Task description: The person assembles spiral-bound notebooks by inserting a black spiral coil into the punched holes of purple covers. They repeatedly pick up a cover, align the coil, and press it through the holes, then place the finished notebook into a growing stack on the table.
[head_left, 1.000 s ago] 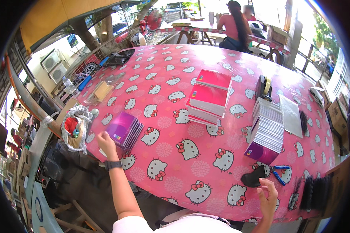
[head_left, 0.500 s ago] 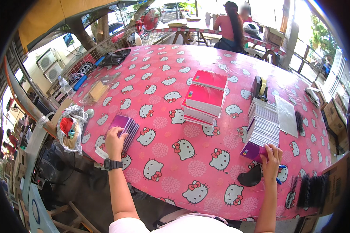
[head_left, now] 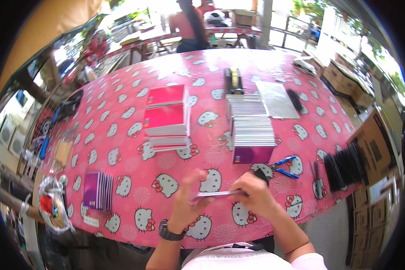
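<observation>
Both of my hands meet over the near edge of a table with a pink cartoon-cat cloth (head_left: 121, 130). My right hand (head_left: 255, 194) and my left hand (head_left: 187, 201), which wears a dark wristwatch, hold a thin flat booklet (head_left: 218, 194) edge-on between them. Just beyond my right hand stands a long row of thin purple booklets (head_left: 252, 130) with white edges. A smaller fanned batch of purple booklets (head_left: 97, 190) lies at the near left. Two piles of red notebooks (head_left: 166, 114) sit in the middle of the table.
Blue-handled scissors (head_left: 285, 165) and a dark object lie right of my right hand. A tape dispenser (head_left: 233, 79), clear sleeves (head_left: 276, 99) and black strips (head_left: 342, 164) lie further right. Cardboard boxes (head_left: 373, 148) stand on the right. A person (head_left: 191, 27) sits at a far table.
My left hand left the fanned purple booklets and came to the middle. My right hand took a thin booklet from the row's near end; both hands now hold it. The view swung right.
</observation>
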Demonstrator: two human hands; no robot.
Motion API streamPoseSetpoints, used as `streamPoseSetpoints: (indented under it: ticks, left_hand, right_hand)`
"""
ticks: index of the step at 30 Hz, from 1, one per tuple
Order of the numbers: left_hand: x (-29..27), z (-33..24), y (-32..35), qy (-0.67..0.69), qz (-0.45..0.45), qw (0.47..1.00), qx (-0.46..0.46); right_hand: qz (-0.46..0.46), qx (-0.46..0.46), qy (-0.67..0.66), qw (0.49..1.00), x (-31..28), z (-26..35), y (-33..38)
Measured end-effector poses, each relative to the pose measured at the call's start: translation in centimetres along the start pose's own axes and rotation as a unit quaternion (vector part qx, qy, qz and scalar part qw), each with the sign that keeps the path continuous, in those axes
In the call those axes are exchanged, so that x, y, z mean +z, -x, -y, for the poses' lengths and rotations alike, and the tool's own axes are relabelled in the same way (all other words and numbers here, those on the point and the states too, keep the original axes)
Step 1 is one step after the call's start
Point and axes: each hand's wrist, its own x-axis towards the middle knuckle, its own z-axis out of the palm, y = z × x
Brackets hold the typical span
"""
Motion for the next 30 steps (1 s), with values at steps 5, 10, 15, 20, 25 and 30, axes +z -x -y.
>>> streamPoseSetpoints:
  ticks: [5, 10, 15, 20, 25, 30]
  left_hand:
    - [0.5, 2.0, 2.1, 0.084, 0.055, 0.981, -0.164]
    - [1.6, 3.2, 1.5, 0.135, 0.035, 0.972, -0.19]
    - [3.1, 5.4, 0.8, 0.198, 0.072, 0.952, -0.221]
    - [4.0, 5.6, 0.9, 0.199, 0.062, 0.947, -0.245]
    - [5.3, 5.6, 1.2, 0.255, 0.073, 0.931, -0.249]
    - [6.5, 6.4, 1.3, 0.256, 0.084, 0.938, -0.216]
  right_hand:
    - [0.004, 0.087, 0.239, 0.967, -1.6, -3.3, 4.3]
    - [-0.01, 0.134, 0.213, 0.968, -2.6, -5.6, 7.1]
    - [-0.2, 0.187, 0.297, 0.915, -7.5, -7.8, 7.8]
    - [-0.114, 0.23, 0.496, 0.829, -7.0, -11.6, 9.5]
    - [-0.232, 0.169, -0.107, 0.952, -1.2, -4.3, 4.9]
    - [-0.257, 0.293, -0.249, 0.887, 3.0, -4.1, 5.1]
